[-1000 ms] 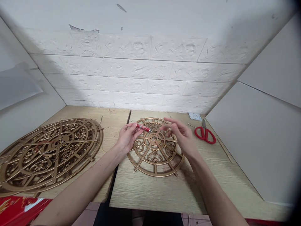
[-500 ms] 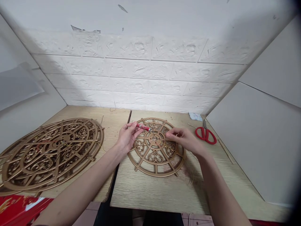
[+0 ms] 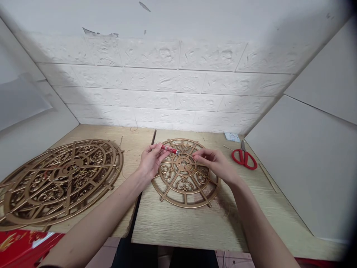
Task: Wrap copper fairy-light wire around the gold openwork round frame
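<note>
a disc (image 3: pixel 183 168) lies on the tabletop (image 3: pixel 184 227), stacked discs (image 3: pixel 78 163) left of it, scissors (image 3: pixel 245 158) to its right.

We reach forward with two bare arms, the left forearm (image 3: pixel 102 214) slanting in from lower left, the right forearm (image 3: pixel 258 225) from lower right. Our bare left hand (image 3: pixel 150 160) pinches, thumb above, fingers curled beneath. Our bare right hand (image 3: pixel 215 163) faces it, a little apart, fingers bent, thumb and forefinger tips close together.
</note>
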Available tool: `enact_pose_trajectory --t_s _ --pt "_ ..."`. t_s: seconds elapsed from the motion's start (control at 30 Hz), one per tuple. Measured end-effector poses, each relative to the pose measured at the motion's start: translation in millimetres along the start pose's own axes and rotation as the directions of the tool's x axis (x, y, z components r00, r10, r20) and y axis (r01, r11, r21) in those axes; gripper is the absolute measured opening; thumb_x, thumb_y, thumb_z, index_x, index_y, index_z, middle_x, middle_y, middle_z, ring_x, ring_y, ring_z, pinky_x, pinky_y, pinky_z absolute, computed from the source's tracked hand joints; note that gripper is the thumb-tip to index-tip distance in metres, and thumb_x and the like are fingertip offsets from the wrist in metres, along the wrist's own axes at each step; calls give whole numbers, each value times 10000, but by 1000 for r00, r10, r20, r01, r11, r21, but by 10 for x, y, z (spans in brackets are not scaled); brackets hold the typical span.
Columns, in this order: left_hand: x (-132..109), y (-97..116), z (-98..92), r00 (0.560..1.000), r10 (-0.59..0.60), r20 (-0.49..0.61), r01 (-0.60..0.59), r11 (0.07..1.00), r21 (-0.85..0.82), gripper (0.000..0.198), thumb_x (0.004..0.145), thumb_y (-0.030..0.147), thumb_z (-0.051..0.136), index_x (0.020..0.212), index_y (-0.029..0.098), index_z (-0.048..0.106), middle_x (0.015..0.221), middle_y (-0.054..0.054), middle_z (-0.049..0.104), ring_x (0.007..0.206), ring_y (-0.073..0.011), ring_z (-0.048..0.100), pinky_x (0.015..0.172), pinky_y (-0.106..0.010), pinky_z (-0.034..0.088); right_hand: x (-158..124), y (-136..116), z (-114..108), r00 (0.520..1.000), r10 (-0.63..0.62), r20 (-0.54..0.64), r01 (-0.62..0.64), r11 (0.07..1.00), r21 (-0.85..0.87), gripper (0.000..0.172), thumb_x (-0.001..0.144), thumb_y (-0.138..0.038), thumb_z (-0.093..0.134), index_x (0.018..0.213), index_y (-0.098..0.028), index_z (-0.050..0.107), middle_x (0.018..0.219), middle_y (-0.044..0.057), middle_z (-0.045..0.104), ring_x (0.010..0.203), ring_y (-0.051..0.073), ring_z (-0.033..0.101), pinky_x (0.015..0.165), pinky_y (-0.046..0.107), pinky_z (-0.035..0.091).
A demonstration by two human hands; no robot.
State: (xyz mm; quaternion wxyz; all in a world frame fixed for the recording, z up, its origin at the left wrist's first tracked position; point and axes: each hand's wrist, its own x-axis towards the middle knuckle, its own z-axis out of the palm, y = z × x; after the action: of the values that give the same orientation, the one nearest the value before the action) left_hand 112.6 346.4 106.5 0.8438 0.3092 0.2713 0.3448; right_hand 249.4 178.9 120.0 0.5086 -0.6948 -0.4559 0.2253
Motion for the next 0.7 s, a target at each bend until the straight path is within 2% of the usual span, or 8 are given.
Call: enact_pose_trajectory --t_s 0.07,0.13,0.2,0.33,0.47,0.57,0.7 --pt "2 3 -3 1000 0 -3 0 1000 -6 90 760 64 606 702 106 551 683 -53 643 660 -122 638 751 -305 547 11 16 4 981 -53 -184 51 999 -15 286 785 -425 596 909 -176 662 829 39 653 670 140 537 608 277 414" --pt "5 5 -8 1000 -1 -3 1 1000 -3 84 763 70 605 707 104 552 687 -56 641 664 -123 638 756 -308 546 17 24 7 932 -107 -346 82 993 -85 255 792 -399 592 906 -182 662 848 39 660 640 131 520 591 274 404" --pt "8 4 -13 1000 -2 -4 2 1000 4 83 767 73 603 707 101 553 683 -59 639 668 -126 639 758 -306 544 16 18 11 899 -171 -403 104 977 -184 209 809 -366 574 861 -185 664 857 39 663 632 130 509 591 277 400" --pt "10 0 -12 1000 1 11 -1 1000 17 75 774 74 594 714 98 554 685 -66 643 685 -135 648 755 -297 543 16 -1 37 909 -282 -306 180 930 -320 172 843 -319 531 840 -197 653 835 34 641 675 148 521 618 292 411" --pt "-1 1 -3 1000 8 17 -9 1000 29 68 784 81 585 726 99 553 692 -72 652 685 -133 651 751 -286 541 35 34 112 927 -310 -211 195 879 -435 197 852 -349 531 908 -216 665 938 63 617 914 212 533 821 375 415" --pt "-14 -3 -5 999 10 41 -11 999 38 67 780 89 593 732 106 550 702 -84 665 686 -140 655 762 -309 539 30 74 207 958 -254 -131 149 835 -530 281 828 -424 554 1016 -248 668 1135 96 548 1098 278 444 936 463 346" --pt "-26 -12 -10 998 24 50 -25 999 28 79 775 77 593 729 114 540 708 -88 675 692 -148 660 764 -330 540 0 72 333 991 -134 6 114 823 -557 270 808 -431 580 1024 -298 672 1235 84 478 1150 310 392 948 517 309"
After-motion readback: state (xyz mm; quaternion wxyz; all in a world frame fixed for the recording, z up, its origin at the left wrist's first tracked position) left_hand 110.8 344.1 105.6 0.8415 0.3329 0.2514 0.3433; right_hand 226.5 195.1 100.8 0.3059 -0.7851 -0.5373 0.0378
